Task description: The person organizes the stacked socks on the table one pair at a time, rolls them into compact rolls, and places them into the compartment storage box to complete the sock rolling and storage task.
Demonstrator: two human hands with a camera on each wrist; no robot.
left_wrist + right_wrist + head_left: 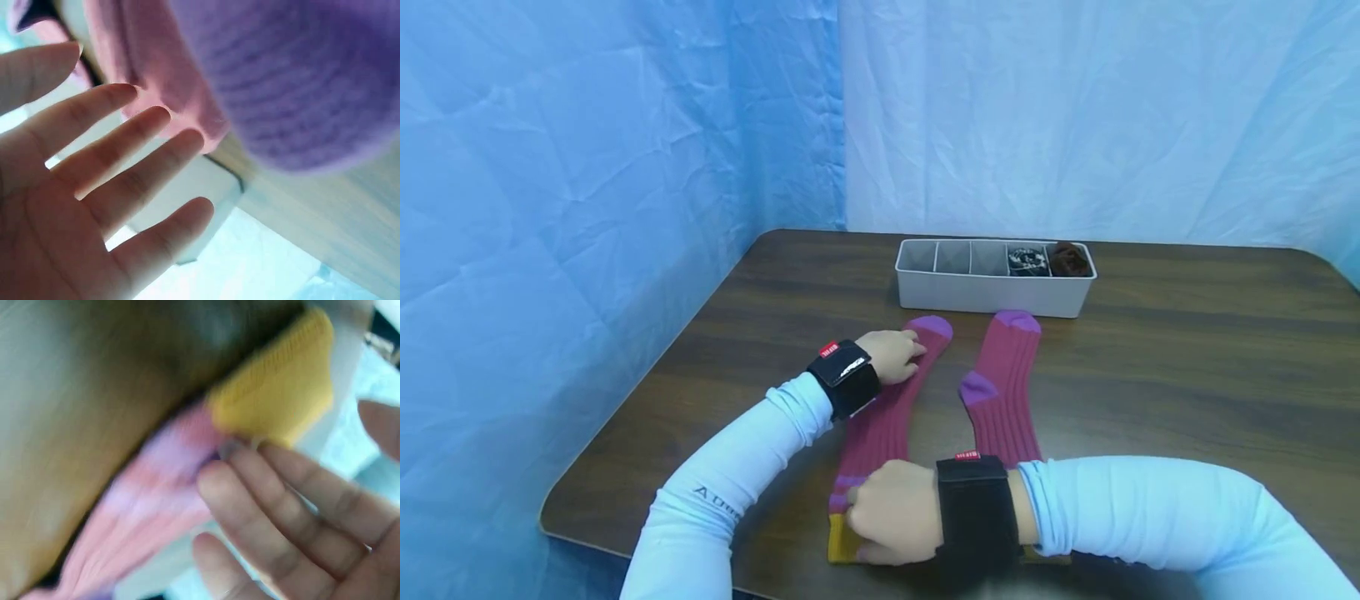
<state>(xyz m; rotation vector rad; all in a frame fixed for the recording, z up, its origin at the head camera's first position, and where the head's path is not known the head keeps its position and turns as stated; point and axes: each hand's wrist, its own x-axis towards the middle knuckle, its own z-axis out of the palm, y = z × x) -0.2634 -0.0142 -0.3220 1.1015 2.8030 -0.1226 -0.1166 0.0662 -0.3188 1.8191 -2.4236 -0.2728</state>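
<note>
Two dark pink ribbed socks lie on the table, the left sock [880, 429] slanting away from me and the right sock [1011, 392] beside it. My left hand [891, 354] lies over the upper part of the left sock, near its purple toe [934, 325]. In the left wrist view its fingers [131, 181] are spread and nearly straight, with purple knit [300, 87] close by. My right hand [898, 512] is at the left sock's yellow cuff [281, 375], fingertips touching the fabric, fingers extended. My right wrist and forearm hide the right sock's lower part.
A grey divided box [992, 293] stands behind the socks. Its two right compartments hold a black-and-white bundle [1027, 262] and a brown bundle [1069, 259]. Blue sheeting [625, 167] hangs along the left and back of the brown table [1210, 350].
</note>
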